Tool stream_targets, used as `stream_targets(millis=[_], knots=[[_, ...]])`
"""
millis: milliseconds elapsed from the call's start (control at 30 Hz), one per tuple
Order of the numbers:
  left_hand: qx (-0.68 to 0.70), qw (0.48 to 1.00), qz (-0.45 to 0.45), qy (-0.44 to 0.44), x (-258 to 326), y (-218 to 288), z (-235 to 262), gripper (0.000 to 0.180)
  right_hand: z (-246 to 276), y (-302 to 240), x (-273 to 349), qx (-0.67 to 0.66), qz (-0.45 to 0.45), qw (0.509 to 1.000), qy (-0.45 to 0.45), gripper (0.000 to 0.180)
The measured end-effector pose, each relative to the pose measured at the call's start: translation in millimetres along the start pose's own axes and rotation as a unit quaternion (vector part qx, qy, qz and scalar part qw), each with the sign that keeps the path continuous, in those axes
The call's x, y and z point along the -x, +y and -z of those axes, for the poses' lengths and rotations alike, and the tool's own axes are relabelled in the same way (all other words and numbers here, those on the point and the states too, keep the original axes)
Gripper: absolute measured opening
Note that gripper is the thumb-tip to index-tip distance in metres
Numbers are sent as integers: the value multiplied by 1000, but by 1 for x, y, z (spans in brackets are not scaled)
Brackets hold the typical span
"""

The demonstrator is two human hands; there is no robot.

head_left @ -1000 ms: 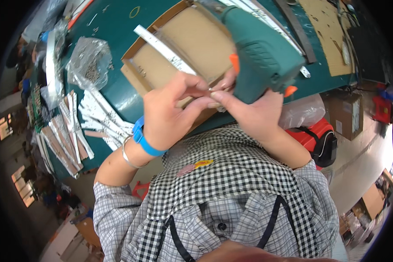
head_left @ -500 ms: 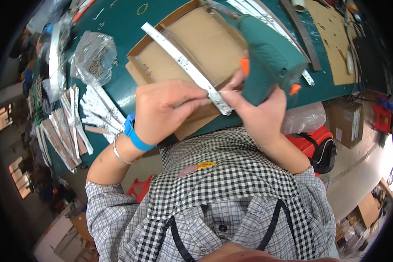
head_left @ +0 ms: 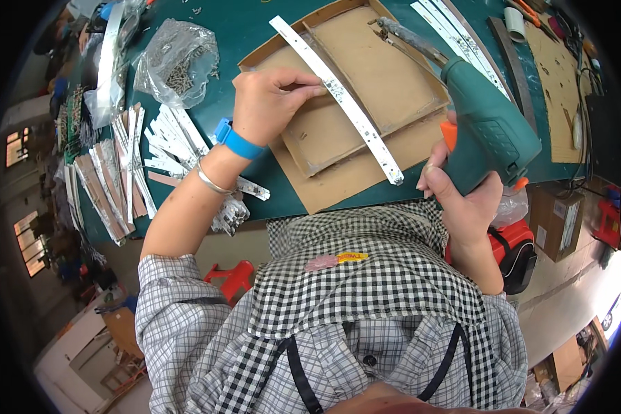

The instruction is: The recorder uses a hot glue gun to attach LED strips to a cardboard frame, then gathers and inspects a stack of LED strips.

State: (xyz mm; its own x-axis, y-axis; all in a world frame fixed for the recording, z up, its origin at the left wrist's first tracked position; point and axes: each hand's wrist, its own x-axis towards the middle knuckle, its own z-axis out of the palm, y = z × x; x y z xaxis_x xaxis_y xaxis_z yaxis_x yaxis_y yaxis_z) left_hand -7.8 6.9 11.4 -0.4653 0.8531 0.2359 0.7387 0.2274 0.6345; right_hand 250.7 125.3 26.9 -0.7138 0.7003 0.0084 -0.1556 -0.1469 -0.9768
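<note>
My left hand (head_left: 265, 103) pinches the edge of a long white LED circuit strip (head_left: 355, 114) between thumb and fingers. The strip lies slantwise over a shallow cardboard tray (head_left: 393, 76), its near end past the tray's front wall. To the right, my right hand (head_left: 472, 207) is wrapped round the handle of a green soldering gun (head_left: 500, 131) with an orange trigger. The gun's metal tip points up and left, above the tray's far right part and apart from the strip. Some right fingers are hidden behind the handle.
Left of the tray are a clear plastic bag (head_left: 179, 65) of small metal parts and stacks of white strips (head_left: 169, 141). More strips (head_left: 462, 45) and a dark bar (head_left: 514, 65) lie at the far right. A red stool (head_left: 231, 279) stands below the table.
My right hand has drawn away from the strip to the right with the soldering gun, whose tip now shows. My left hand still pinches the strip. The whole view has shifted.
</note>
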Motion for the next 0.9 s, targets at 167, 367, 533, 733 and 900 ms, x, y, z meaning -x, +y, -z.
stream_targets(millis=[167, 367, 533, 733, 900], knots=[[-4, 1000, -2, 9, -1, 0, -3, 12, 2, 0, 1, 3, -11, 1000, 3, 67], [1, 1000, 8, 8, 1, -3, -4, 12, 1, -1, 0, -10, -18, 1000, 9, 67], [-1, 1000, -15, 23, 2, -3, -7, 12, 5, 0, 0, -13, -18, 1000, -1, 66], [-15, 997, -65, 31, 2, -7, -10, 12, 10, -6, 4, -3, -64, 998, -25, 61], [11, 999, -40, 29, 0, -8, -10, 11, 7, -18, 3, 26, -84, 996, -15, 54]])
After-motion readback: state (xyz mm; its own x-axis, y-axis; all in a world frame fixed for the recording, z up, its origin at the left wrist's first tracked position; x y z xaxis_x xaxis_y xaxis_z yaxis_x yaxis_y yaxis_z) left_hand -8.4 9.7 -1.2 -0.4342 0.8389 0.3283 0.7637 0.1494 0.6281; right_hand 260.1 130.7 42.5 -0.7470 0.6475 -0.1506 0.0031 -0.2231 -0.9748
